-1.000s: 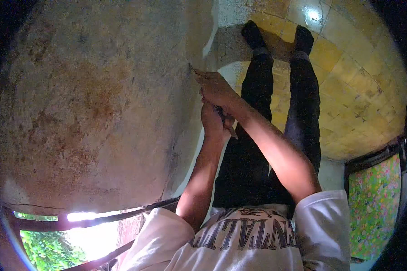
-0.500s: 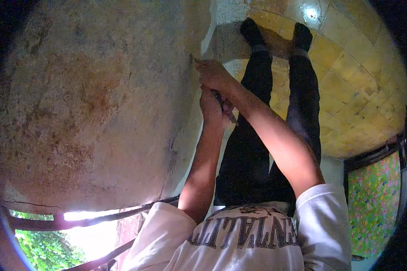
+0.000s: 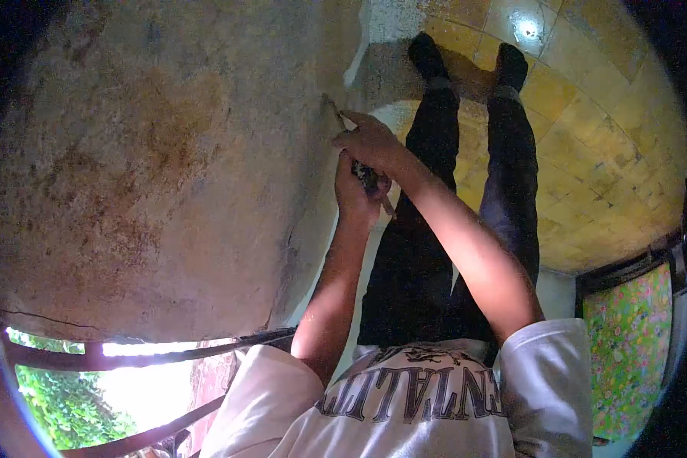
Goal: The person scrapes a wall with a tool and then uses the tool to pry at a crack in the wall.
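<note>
A long, thin tool (image 3: 337, 114) with a dark, mottled middle part runs aslant through both my hands; its exact kind cannot be told. Its narrow tip overlaps the lower edge of the stained wall (image 3: 152, 168). My right hand (image 3: 372, 143) is closed round the tool near that tip, index finger stretched along it. Just below, my left hand (image 3: 354, 187) wraps the dark middle part, and a thin brown end pokes out past its fingers toward my legs. The two hands nearly meet, and they hide much of the tool.
Yellow floor tiles (image 3: 587, 145) lie under my dark-socked feet (image 3: 513, 65). A barred window opening (image 3: 122, 355) with green leaves outside is at lower left. A floral green cloth (image 3: 629, 351) hangs at lower right in a dark frame.
My right hand has slid a little down and right, away from the tip, so more of the tool's thin front and dark middle shows. My left hand has barely moved.
</note>
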